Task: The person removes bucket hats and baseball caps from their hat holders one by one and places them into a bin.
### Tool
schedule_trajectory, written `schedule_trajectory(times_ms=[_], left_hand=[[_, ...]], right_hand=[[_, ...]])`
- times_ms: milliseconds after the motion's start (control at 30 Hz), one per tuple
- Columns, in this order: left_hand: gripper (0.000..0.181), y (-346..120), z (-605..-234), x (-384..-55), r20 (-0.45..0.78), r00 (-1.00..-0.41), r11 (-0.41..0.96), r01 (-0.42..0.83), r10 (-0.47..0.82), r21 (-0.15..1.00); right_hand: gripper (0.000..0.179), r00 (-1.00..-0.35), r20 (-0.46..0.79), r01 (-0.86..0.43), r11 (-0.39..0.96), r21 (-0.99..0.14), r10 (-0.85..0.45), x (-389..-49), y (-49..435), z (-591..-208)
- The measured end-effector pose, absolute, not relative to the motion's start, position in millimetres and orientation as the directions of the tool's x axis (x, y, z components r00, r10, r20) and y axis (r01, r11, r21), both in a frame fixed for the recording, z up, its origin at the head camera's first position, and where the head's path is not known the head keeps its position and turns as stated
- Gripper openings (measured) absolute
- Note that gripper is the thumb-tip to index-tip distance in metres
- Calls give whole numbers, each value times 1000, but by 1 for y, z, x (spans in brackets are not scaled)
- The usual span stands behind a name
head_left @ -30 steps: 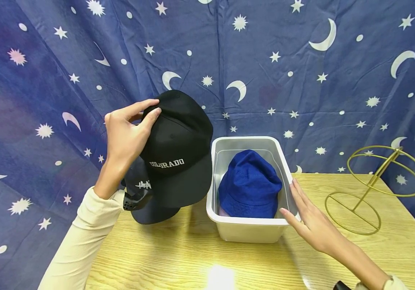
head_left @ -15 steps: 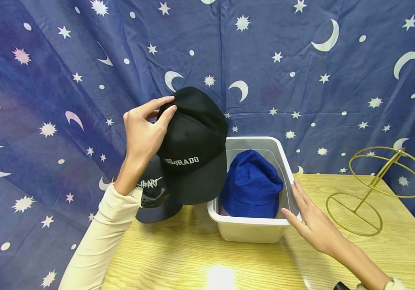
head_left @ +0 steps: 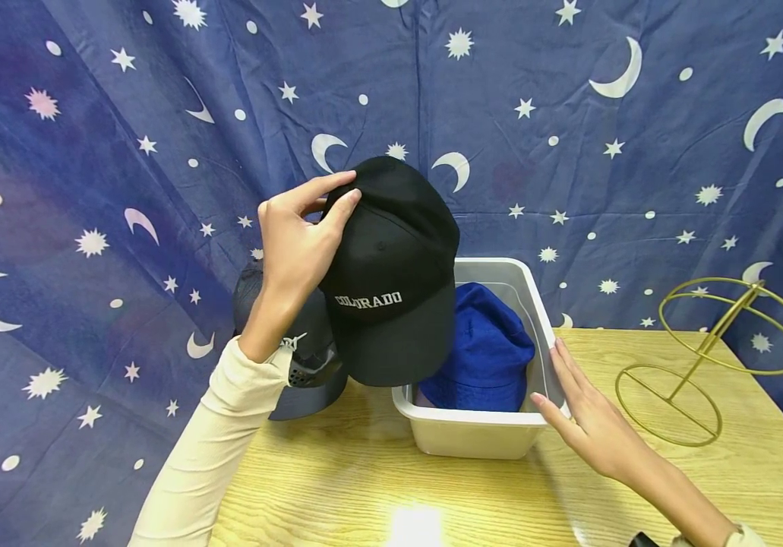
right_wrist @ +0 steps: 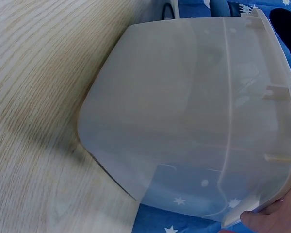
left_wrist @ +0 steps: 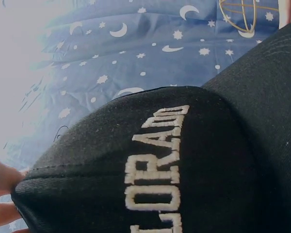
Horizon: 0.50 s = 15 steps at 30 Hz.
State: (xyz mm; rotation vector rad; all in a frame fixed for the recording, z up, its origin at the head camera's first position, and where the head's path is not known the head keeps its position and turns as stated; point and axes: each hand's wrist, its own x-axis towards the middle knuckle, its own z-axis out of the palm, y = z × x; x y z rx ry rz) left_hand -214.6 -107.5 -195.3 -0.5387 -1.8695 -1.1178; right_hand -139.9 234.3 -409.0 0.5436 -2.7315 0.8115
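My left hand (head_left: pixel 298 247) pinches the crown of a black baseball cap (head_left: pixel 387 254) between thumb and fingers. The cap hangs brim down, its white COLORADO lettering facing me, and overlaps the left side of a pale plastic bin (head_left: pixel 469 437) in the head view. Inside the bin lies a blue bucket hat (head_left: pixel 483 349), partly hidden by the cap. My right hand (head_left: pixel 592 422) rests at the bin's right rim with its fingers straight. In the left wrist view the cap's lettering (left_wrist: pixel 155 170) fills much of the picture; the right wrist view shows the bin's outer wall (right_wrist: pixel 174 107).
Behind my left wrist stands a dark cap (head_left: pixel 312 399) with white lettering, partly covered. A gold wire hat stand (head_left: pixel 702 342) leans to the right of the bin. The wooden table (head_left: pixel 336 479) meets a blue star-and-moon cloth (head_left: pixel 500 61) at the back.
My left hand has carried the black cap to the right, so that it now covers part of the bin and blue hat. My right hand has stayed at the rim.
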Motion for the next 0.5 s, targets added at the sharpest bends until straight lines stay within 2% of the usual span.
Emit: schedule_trajectory(times_ms=[167, 500], left_hand=[[18, -95, -196, -215, 857, -511, 490, 734, -56, 470], [19, -67, -202, -219, 847, -531, 462, 745, -24, 481]], right_hand=[[72, -903, 326, -413, 776, -477, -281, -140, 234, -409], [73, -905, 323, -408, 778, -477, -277, -141, 235, -410]])
